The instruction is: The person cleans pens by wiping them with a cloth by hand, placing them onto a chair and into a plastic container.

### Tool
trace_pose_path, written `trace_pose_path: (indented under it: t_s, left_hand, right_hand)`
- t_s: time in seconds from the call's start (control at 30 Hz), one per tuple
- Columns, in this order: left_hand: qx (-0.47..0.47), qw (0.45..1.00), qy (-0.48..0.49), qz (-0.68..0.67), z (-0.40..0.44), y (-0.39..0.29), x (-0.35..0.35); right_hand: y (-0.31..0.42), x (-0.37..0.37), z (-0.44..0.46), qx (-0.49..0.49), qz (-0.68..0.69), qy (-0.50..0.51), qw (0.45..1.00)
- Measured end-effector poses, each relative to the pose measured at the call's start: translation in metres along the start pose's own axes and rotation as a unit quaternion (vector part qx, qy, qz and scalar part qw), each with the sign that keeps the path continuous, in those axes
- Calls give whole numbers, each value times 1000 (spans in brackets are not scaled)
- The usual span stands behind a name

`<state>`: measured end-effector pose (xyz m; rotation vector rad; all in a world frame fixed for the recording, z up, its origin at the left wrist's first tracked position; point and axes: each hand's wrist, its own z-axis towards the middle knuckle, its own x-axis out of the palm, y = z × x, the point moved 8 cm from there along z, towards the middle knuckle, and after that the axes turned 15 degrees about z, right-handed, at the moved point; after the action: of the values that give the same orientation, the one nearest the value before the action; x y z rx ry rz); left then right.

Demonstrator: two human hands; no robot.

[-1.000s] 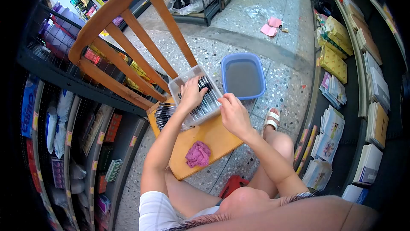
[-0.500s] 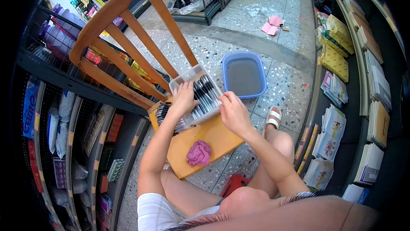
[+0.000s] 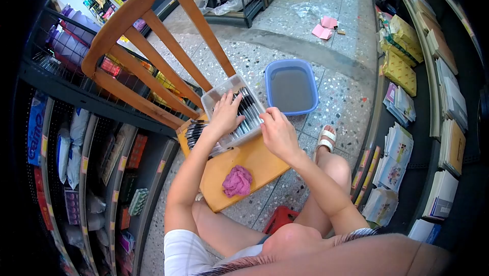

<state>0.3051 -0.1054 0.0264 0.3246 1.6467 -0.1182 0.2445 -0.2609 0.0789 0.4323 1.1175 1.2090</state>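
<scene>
A clear plastic box [image 3: 209, 103] stands on the seat of a wooden chair [image 3: 265, 166], with a row of black-and-clear pens [image 3: 249, 107] lying in it. My left hand [image 3: 225, 116] rests over the pens inside the box, fingers apart and stretched toward the far side. At the box's right wall, my right hand [image 3: 278, 132] is curled with its fingertips gripping the rim. More pens [image 3: 195, 134] are piled on the seat left of the box, partly behind my left wrist. A crumpled purple cloth [image 3: 237, 181] lies on the seat nearer to me.
A blue basin [image 3: 291, 88] of greyish water stands on the speckled floor right of the chair. Shelves with notebooks [image 3: 399, 151] line the right side. Packaged goods fill a shelf [image 3: 116, 174] on the left. Pink papers [image 3: 326, 27] lie farther off on the floor.
My left hand has shifted slightly right and up over the pens, its fingers spreading more. My right hand stays at the box's rim.
</scene>
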Motion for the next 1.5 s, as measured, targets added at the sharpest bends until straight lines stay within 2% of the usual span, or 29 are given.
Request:
trace_pose_path:
  t_s: [0.1,0.2,0.3,0.4,0.5,0.63,0.7,0.77,0.9,1.03,1.07,1.13,1.23,1.33,1.43,1.5]
  left_hand:
    - [13,999,-29,-17,-2,-18,-9]
    - [12,999,18,27,-7,-28,-2]
    - [33,999,40,-13,-4,-20,8]
    - [25,999,25,-21,-8,-18,2]
    - [44,986,-96,-128,-11,-2,-20]
    - [-97,939,-286,-168,-58,38,-71]
    - [-200,902,-327,-199,-93,62,-68]
    - [-276,843,-383,-256,-127,87,-38]
    - [-357,834,-339,-247,-180,96,10]
    - [-380,808,-297,-339,-208,100,70]
    - [-375,826,-308,-287,-215,99,74]
    - [-364,846,-288,-264,-222,94,83]
    - [-346,875,-260,-219,-226,78,78]
    - [-326,898,-245,-167,-228,77,82]
    - [-344,884,-292,-126,-236,78,76]
    - [-347,887,-289,-101,-238,80,78]
  right_hand:
    - [-2,0,-1,1,0,4,1000]
    - [-1,0,-1,-4,4,1,1000]
    - [-3,0,-2,-2,8,5,1000]
    - [-2,-1,-2,18,5,12,1000]
    - [-2,-2,-3,8,2,5,1000]
    - [12,-7,-1,-46,15,-32,998]
    - [24,-7,-2,-67,69,-27,995]
    - [35,9,-7,-86,122,56,987]
    - [57,54,-34,-138,167,207,954]
    - [46,104,-67,-138,38,345,928]
    - [51,105,-68,-165,45,326,930]
    - [62,104,-72,-213,60,286,932]
    - [71,119,-94,-250,92,356,896]
    - [88,120,-106,-272,92,332,899]
    - [75,128,-109,-218,37,311,924]
    - [64,132,-111,-206,29,322,924]
